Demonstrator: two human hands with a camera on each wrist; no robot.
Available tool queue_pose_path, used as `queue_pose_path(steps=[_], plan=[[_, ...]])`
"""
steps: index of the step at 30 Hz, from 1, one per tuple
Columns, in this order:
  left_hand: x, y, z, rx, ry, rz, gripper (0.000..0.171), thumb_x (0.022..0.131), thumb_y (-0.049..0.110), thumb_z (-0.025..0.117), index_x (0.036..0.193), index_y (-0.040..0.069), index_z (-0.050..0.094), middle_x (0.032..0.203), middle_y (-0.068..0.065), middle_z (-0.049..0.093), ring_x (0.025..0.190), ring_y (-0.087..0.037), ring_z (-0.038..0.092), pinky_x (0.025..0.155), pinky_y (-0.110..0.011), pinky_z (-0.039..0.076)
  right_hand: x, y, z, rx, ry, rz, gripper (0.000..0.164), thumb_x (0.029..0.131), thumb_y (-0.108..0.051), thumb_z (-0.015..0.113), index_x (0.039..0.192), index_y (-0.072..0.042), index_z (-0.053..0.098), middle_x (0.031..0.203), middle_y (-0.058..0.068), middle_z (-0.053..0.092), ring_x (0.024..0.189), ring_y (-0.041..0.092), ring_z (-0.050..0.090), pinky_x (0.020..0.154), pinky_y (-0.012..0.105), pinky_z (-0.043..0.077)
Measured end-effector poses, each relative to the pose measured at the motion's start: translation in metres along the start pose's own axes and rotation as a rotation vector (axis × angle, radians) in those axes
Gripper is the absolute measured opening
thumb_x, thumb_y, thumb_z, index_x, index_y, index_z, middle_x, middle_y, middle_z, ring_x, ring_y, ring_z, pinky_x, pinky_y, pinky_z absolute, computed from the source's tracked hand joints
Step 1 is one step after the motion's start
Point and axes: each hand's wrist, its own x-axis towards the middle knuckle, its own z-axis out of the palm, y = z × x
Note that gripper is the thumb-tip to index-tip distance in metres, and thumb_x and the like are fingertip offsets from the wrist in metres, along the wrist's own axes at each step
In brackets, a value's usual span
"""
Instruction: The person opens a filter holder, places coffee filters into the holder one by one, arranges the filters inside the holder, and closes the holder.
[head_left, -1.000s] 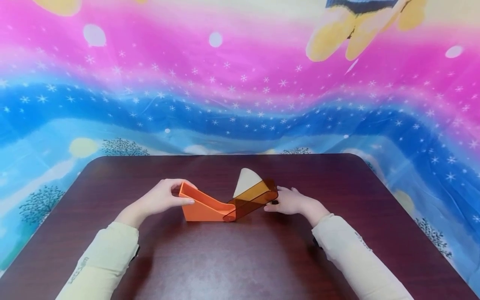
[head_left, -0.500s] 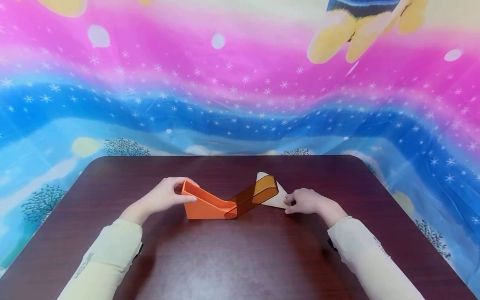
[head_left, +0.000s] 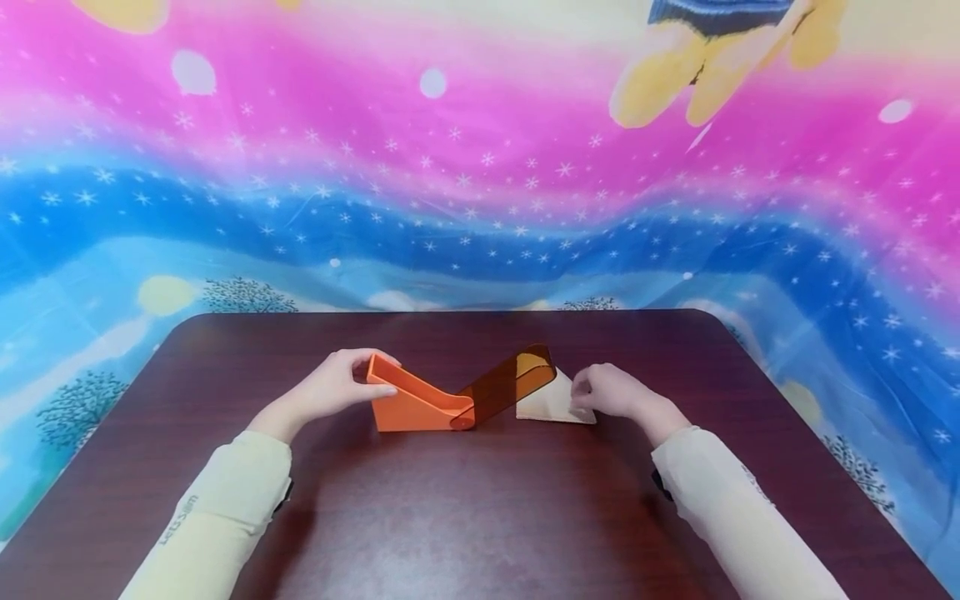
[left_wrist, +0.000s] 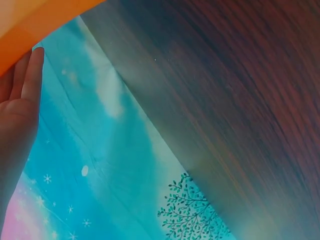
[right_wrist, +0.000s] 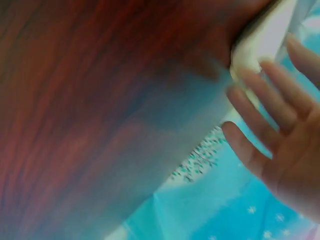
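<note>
An orange coffee filter box [head_left: 412, 414] stands on the table, its hinged see-through amber lid [head_left: 491, 396] swung out to the right. My left hand [head_left: 333, 387] grips the box's raised left end, thumb on the near side, fingers behind. In the left wrist view those fingers lie against the orange wall. Beside and partly behind the lid's raised end is a cream, fan-shaped coffee filter [head_left: 546, 406]; whether single or a stack I cannot tell. My right hand [head_left: 611, 390] pinches its right side between thumb and index finger. The other fingers are spread in the blurred right wrist view.
A dark brown wooden table [head_left: 435, 517] with rounded far corners carries everything. Just past its far edge hangs a colourful cloth [head_left: 450, 208], printed with snowflakes and trees.
The coffee filter has come rightward from the lid and turned, its lower edge now nearly level. My right hand has shifted right with it. My left hand stays on the box.
</note>
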Motion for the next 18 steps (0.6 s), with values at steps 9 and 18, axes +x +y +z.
queue_pose_path(steps=[9, 18], plan=[[-0.005, 0.001, -0.002, -0.027, 0.039, 0.009, 0.059, 0.077, 0.028, 0.076, 0.130, 0.014, 0.053, 0.113, -0.012, 0.065, 0.100, -0.025, 0.064, 0.082, -0.037, 0.055, 0.022, -0.004, 0.008, -0.057, 0.034, 0.323, 0.031, 0.082, -0.032, 0.068, 0.070, -0.009, 0.050, 0.062, 0.000, 0.043, 0.056, 0.016, 0.039, 0.052, 0.031, 0.034], [-0.013, 0.007, -0.007, -0.003, 0.114, 0.024, 0.045, 0.080, 0.026, 0.074, 0.120, 0.012, 0.060, 0.106, -0.010, 0.067, 0.094, -0.021, 0.064, 0.082, -0.036, 0.055, 0.024, 0.004, -0.001, 0.066, 0.039, 0.396, 0.042, 0.082, -0.021, 0.067, 0.050, -0.018, 0.040, 0.050, -0.006, 0.033, 0.051, 0.013, 0.035, 0.050, 0.028, 0.031]])
